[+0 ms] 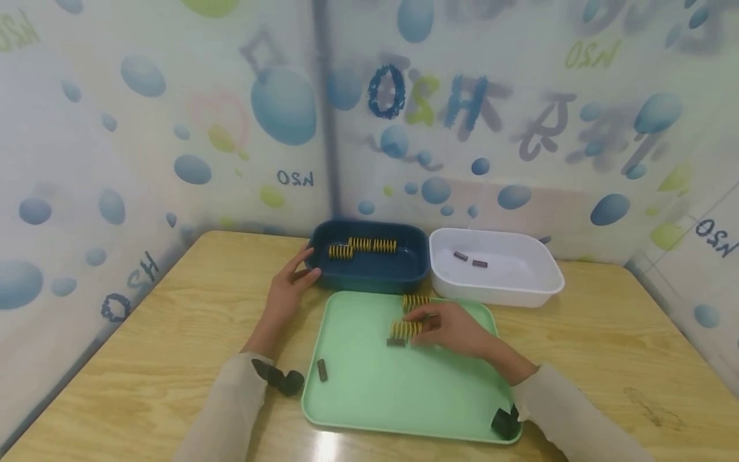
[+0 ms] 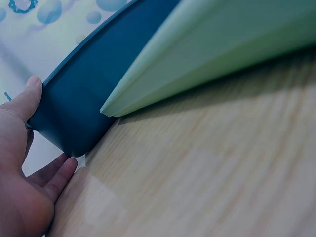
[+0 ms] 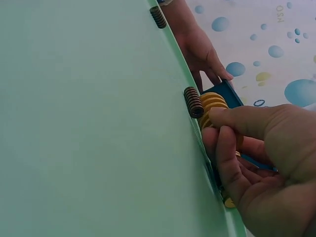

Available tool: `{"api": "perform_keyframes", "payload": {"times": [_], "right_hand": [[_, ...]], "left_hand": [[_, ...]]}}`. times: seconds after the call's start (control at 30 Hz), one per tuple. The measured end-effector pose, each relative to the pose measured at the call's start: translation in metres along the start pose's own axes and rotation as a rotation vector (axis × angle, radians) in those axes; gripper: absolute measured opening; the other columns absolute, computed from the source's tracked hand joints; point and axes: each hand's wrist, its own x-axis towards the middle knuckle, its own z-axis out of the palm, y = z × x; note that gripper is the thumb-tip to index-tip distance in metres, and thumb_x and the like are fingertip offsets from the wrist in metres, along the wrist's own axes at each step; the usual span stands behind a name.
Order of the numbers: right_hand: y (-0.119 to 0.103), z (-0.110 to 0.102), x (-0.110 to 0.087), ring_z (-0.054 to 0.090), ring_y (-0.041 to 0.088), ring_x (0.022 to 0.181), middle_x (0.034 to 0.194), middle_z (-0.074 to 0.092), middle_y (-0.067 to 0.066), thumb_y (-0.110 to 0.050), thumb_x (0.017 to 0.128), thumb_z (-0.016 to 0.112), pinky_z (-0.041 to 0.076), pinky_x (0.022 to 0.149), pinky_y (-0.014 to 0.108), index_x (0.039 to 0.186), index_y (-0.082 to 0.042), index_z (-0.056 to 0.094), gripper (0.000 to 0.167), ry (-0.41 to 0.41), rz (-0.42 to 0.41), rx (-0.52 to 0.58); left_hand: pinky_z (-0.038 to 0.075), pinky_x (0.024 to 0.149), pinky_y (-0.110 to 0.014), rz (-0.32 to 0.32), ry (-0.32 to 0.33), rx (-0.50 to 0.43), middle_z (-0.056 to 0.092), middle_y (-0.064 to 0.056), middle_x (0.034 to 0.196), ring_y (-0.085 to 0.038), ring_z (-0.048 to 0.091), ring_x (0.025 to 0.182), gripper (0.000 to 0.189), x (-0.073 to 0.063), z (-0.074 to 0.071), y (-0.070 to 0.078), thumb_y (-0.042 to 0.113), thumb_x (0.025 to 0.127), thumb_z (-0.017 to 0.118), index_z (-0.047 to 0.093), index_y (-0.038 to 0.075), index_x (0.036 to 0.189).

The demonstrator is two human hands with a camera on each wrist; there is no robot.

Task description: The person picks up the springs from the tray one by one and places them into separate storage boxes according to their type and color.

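Note:
My right hand [image 1: 456, 328] pinches a yellow coil spring [image 1: 403, 330] between thumb and fingers, over the far half of the green tray [image 1: 398, 398]. Just in front of it lies a small dark spring [image 1: 396, 342], seen larger as a dark coil [image 3: 193, 102] in the right wrist view. Another yellow spring [image 1: 416, 300] is at the tray's far rim, partly hidden by the hand. My left hand [image 1: 287, 289] touches the left end of the dark blue bin [image 1: 375, 282], thumb and fingers spread along its wall [image 2: 74, 108]. Yellow springs [image 1: 360, 244] lie inside that bin.
A white bin [image 1: 496, 296] holding two small dark springs [image 1: 480, 264] stands right of the blue one. Near the tray's left edge lies a dark spring [image 1: 322, 370]. Both bins stand behind the tray on a wooden table [image 1: 612, 359]; a patterned wall covering [image 1: 369, 147] rises behind.

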Motion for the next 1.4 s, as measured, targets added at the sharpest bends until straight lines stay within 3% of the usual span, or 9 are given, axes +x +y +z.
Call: {"api": "perform_keyframes", "payload": {"times": [0.3,0.57,0.8,1.0,1.27,1.4], "right_hand": [[-0.001,-0.002,0.002,0.066,0.014,0.085,0.109,0.067,0.003,-0.020,0.081,0.078,0.053,0.067,0.028,0.112,-0.009,0.069,0.034,-0.010,-0.018,-0.019],[-0.013,-0.009,0.003,0.062,0.015,0.078,0.098,0.067,-0.002,-0.024,0.084,0.075,0.052,0.063,0.029,0.116,-0.013,0.068,0.034,-0.006,-0.028,-0.033],[-0.029,-0.021,0.011,0.056,0.014,0.067,0.083,0.064,-0.003,-0.024,0.083,0.076,0.046,0.057,0.026,0.115,-0.015,0.069,0.034,0.033,-0.055,-0.084],[-0.036,-0.026,0.025,0.058,0.018,0.070,0.089,0.067,-0.002,-0.024,0.085,0.074,0.048,0.060,0.028,0.119,-0.013,0.067,0.036,-0.006,-0.077,-0.061],[-0.045,-0.033,0.045,0.056,0.027,0.065,0.078,0.068,0.008,-0.022,0.086,0.074,0.038,0.051,0.026,0.118,-0.015,0.067,0.034,0.018,-0.063,-0.056],[-0.047,-0.035,0.056,0.058,0.031,0.068,0.079,0.069,0.010,-0.024,0.085,0.075,0.039,0.052,0.027,0.118,-0.018,0.067,0.035,0.027,-0.034,-0.059]], "left_hand": [[0.038,0.103,-0.043,0.003,-0.001,-0.008,0.025,-0.002,0.156,-0.036,0.045,0.125,0.053,-0.001,-0.001,0.001,0.014,0.095,0.060,0.041,0.006,0.144],[0.044,0.092,-0.024,0.007,0.009,-0.001,0.025,-0.007,0.156,-0.035,0.047,0.123,0.053,-0.003,0.000,0.002,0.014,0.095,0.061,0.042,0.006,0.144],[0.043,0.094,-0.028,-0.001,0.003,0.002,0.026,-0.001,0.155,-0.034,0.046,0.124,0.054,-0.004,0.000,0.003,0.015,0.095,0.061,0.041,0.007,0.144],[0.043,0.090,-0.021,-0.015,0.010,-0.005,0.026,-0.001,0.155,-0.033,0.047,0.124,0.053,-0.005,-0.001,0.003,0.014,0.095,0.061,0.042,0.007,0.144],[0.043,0.098,-0.034,0.003,0.005,-0.013,0.025,-0.004,0.156,-0.035,0.047,0.123,0.053,-0.003,0.000,0.001,0.014,0.095,0.061,0.042,0.006,0.144],[0.039,0.101,-0.042,0.002,0.009,-0.027,0.025,-0.004,0.156,-0.036,0.047,0.123,0.053,-0.001,0.000,-0.002,0.014,0.095,0.062,0.043,0.007,0.144]]}}
